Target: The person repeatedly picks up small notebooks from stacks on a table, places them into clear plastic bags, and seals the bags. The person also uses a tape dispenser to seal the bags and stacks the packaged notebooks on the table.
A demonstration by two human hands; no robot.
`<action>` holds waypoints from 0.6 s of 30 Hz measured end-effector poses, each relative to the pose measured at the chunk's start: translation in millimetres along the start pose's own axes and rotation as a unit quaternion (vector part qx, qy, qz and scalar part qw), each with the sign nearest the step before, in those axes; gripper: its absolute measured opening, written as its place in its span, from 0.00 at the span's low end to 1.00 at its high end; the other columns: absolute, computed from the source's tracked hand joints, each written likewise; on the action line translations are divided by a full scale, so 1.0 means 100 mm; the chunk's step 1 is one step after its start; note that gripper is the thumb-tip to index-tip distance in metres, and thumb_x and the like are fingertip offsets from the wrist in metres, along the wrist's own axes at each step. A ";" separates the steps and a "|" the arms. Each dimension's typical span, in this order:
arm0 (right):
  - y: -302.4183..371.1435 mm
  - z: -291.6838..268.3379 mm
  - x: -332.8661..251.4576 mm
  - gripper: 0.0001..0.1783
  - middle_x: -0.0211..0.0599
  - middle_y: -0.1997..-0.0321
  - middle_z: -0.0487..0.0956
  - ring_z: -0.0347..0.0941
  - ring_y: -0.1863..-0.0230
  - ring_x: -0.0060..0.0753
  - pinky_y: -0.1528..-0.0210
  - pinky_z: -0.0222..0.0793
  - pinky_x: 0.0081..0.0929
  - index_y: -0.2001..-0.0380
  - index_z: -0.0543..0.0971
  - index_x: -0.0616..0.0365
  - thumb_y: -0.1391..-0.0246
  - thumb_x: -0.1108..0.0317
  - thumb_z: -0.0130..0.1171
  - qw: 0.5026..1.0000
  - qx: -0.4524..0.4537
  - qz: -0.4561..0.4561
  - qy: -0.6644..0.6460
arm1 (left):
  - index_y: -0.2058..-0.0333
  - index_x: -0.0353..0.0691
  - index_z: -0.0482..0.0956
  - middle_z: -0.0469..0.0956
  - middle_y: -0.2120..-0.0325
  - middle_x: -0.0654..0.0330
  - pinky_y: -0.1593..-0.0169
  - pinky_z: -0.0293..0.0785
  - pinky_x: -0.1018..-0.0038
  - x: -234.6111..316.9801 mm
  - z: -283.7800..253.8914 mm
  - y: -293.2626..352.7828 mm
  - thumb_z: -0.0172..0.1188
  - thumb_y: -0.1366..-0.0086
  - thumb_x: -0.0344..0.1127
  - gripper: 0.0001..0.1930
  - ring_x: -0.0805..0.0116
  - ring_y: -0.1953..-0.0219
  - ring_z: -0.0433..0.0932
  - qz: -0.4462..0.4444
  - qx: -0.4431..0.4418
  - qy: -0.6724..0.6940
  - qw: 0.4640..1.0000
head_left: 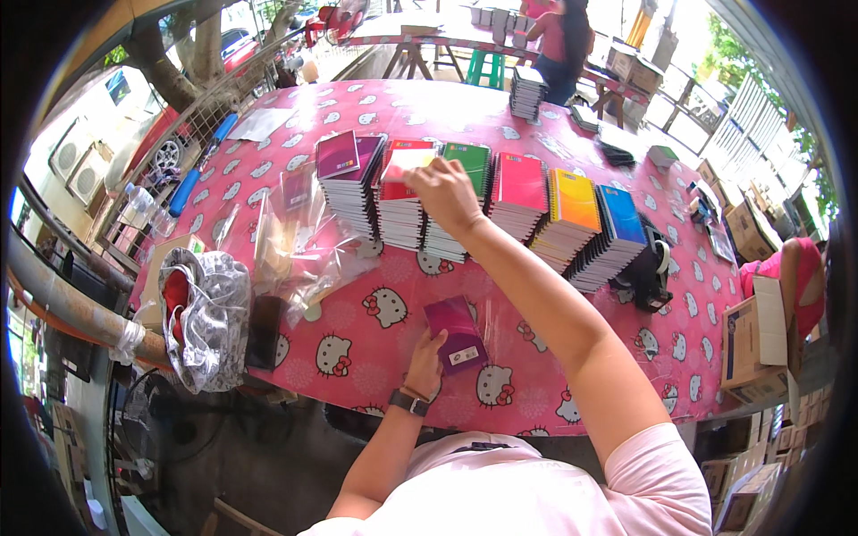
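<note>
My left hand (425, 364) grips a purple notebook (456, 332) by its left edge, near the table's front; its lower part carries a white label. Ahead, my right hand (447, 192) reaches over the stacks, fingers pinched on a red notebook (409, 162) whose cover shines pale with glare. Under it stands the stack of red spiral notebooks (401, 219). To its left is a purple stack (349, 198); to its right are green (467, 159), pinkish-red (520, 181), yellow (574, 198) and blue (622, 214) stacks. The hand hides part of the red and green stacks.
Clear plastic bags (308, 255) and a patterned cloth bag (207, 313) lie at the left. A black tape dispenser (652, 272) sits right of the blue stack. More notebooks (527, 94) are stacked at the back. Cardboard boxes (755, 339) and a person in pink (786, 277) are at the right.
</note>
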State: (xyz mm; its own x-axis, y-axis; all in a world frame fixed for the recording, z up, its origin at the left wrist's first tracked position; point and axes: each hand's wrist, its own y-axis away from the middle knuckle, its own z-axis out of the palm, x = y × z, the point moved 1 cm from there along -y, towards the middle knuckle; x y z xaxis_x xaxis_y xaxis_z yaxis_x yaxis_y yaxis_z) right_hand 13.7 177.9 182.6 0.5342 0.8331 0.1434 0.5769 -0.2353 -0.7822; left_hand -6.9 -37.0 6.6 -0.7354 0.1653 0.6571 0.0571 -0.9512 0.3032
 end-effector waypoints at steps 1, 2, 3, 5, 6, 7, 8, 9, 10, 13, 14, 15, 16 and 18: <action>-0.06 -0.12 -0.02 0.04 0.28 0.69 0.78 0.73 0.64 0.31 0.58 0.67 0.31 0.70 0.75 0.53 0.52 0.71 0.54 0.998 0.047 0.028 -0.007 | 0.51 0.39 0.69 0.75 0.55 0.62 0.50 0.71 0.73 0.07 0.03 0.07 0.51 0.34 0.38 0.15 0.69 0.54 0.74 0.000 -0.001 0.042 0.999; -0.11 -0.25 -0.02 0.04 0.29 0.69 0.78 0.74 0.65 0.33 0.60 0.68 0.31 0.70 0.75 0.53 0.52 0.71 0.55 0.994 0.093 0.058 -0.014 | 0.52 0.40 0.70 0.75 0.55 0.62 0.49 0.70 0.72 0.15 0.08 0.13 0.51 0.34 0.40 0.15 0.69 0.53 0.74 -0.001 -0.003 0.083 0.997; -0.12 -0.48 -0.08 0.06 0.32 0.70 0.78 0.74 0.67 0.32 0.64 0.69 0.32 0.69 0.76 0.57 0.53 0.71 0.59 0.965 0.181 0.135 -0.132 | 0.52 0.40 0.70 0.74 0.54 0.62 0.49 0.70 0.72 0.23 0.16 0.18 0.51 0.33 0.41 0.16 0.69 0.52 0.73 0.014 -0.029 0.114 0.993; 0.04 -0.90 -0.38 0.10 0.37 0.71 0.77 0.74 0.65 0.29 0.63 0.69 0.32 0.67 0.77 0.61 0.54 0.71 0.63 0.869 0.025 0.391 -0.301 | 0.51 0.41 0.69 0.74 0.53 0.63 0.47 0.69 0.71 0.40 0.21 0.27 0.50 0.33 0.44 0.17 0.68 0.50 0.72 0.059 -0.071 0.181 0.979; 0.33 -0.96 -0.42 0.10 0.37 0.73 0.76 0.73 0.67 0.27 0.65 0.69 0.30 0.68 0.77 0.62 0.55 0.71 0.63 0.842 -0.015 0.398 -0.364 | 0.50 0.40 0.69 0.74 0.53 0.62 0.48 0.70 0.70 0.40 0.21 0.27 0.50 0.33 0.44 0.18 0.67 0.50 0.73 0.075 -0.076 0.203 0.973; 0.69 -0.92 -0.44 0.11 0.38 0.74 0.76 0.73 0.68 0.25 0.66 0.69 0.29 0.68 0.77 0.62 0.56 0.71 0.63 0.809 -0.053 0.405 -0.423 | 0.49 0.40 0.68 0.74 0.53 0.61 0.49 0.71 0.69 0.37 0.20 0.25 0.50 0.33 0.43 0.18 0.66 0.51 0.74 0.087 -0.081 0.223 0.968; 1.05 -0.87 -0.53 0.10 0.37 0.75 0.77 0.74 0.72 0.28 0.67 0.71 0.29 0.69 0.77 0.63 0.56 0.70 0.63 0.837 -0.061 0.340 -0.425 | 0.47 0.40 0.67 0.74 0.53 0.60 0.50 0.72 0.68 0.33 0.20 0.21 0.50 0.33 0.42 0.19 0.65 0.52 0.74 0.097 -0.088 0.242 0.961; 1.25 -0.95 -0.57 0.10 0.37 0.76 0.78 0.76 0.72 0.33 0.65 0.72 0.28 0.70 0.78 0.61 0.55 0.67 0.64 0.832 -0.279 0.297 -0.377 | 0.48 0.38 0.68 0.74 0.53 0.60 0.51 0.72 0.68 0.30 0.13 0.17 0.51 0.34 0.41 0.19 0.65 0.53 0.75 0.113 -0.053 0.189 0.974; 1.15 -1.17 -0.65 0.14 0.40 0.76 0.78 0.78 0.68 0.39 0.61 0.73 0.33 0.71 0.79 0.59 0.55 0.60 0.65 0.637 -0.489 0.438 -0.404 | 0.49 0.37 0.68 0.74 0.54 0.60 0.51 0.72 0.68 0.28 0.05 0.11 0.53 0.35 0.40 0.19 0.65 0.53 0.75 0.127 -0.017 0.132 0.983; 1.03 -1.07 -0.39 0.18 0.41 0.75 0.79 0.78 0.69 0.43 0.63 0.73 0.38 0.76 0.77 0.58 0.55 0.53 0.64 0.848 -0.383 0.294 -0.220 | 0.52 0.34 0.71 0.76 0.57 0.59 0.53 0.73 0.70 0.26 -0.03 0.08 0.58 0.39 0.36 0.19 0.65 0.56 0.77 0.114 0.037 0.036 0.992; 0.82 -0.99 -0.32 0.13 0.41 0.70 0.80 0.76 0.65 0.45 0.64 0.73 0.33 0.70 0.78 0.56 0.54 0.58 0.63 0.902 -0.327 0.245 -0.141 | 0.53 0.33 0.72 0.77 0.58 0.58 0.54 0.73 0.71 0.25 -0.04 0.09 0.60 0.40 0.35 0.18 0.66 0.57 0.77 0.100 0.046 0.016 0.994; 0.54 -0.96 -0.35 0.16 0.41 0.55 0.77 0.70 0.50 0.41 0.51 0.68 0.37 0.60 0.76 0.53 0.53 0.60 0.61 0.923 -0.289 0.222 -0.125 | 0.54 0.32 0.72 0.77 0.59 0.57 0.55 0.73 0.71 0.23 -0.05 0.12 0.60 0.40 0.35 0.18 0.66 0.58 0.78 0.095 0.025 -0.066 0.993; 0.37 -0.79 -0.33 0.20 0.40 0.48 0.72 0.65 0.44 0.39 0.45 0.60 0.43 0.54 0.74 0.52 0.51 0.59 0.59 0.962 -0.230 0.117 -0.085 | 0.55 0.32 0.73 0.78 0.59 0.57 0.56 0.74 0.72 0.20 -0.04 0.16 0.60 0.41 0.35 0.17 0.66 0.59 0.78 0.085 -0.002 -0.149 0.985; 0.19 -0.34 -0.30 0.27 0.37 0.40 0.65 0.57 0.37 0.37 0.38 0.45 0.54 0.45 0.68 0.50 0.47 0.55 0.55 0.977 -0.213 0.015 -0.008 | 0.56 0.32 0.74 0.78 0.61 0.56 0.57 0.74 0.73 0.11 0.00 0.18 0.59 0.41 0.34 0.16 0.67 0.61 0.78 0.044 -0.023 -0.192 0.980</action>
State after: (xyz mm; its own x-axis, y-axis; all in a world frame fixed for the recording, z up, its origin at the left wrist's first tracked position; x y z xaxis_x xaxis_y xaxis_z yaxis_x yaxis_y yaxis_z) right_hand 29.3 131.7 184.1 0.5472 0.8294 0.1130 0.7682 -0.4440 -0.4612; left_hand -13.7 -52.4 19.4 -0.4193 0.1597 0.8937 0.0721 -0.9754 0.2081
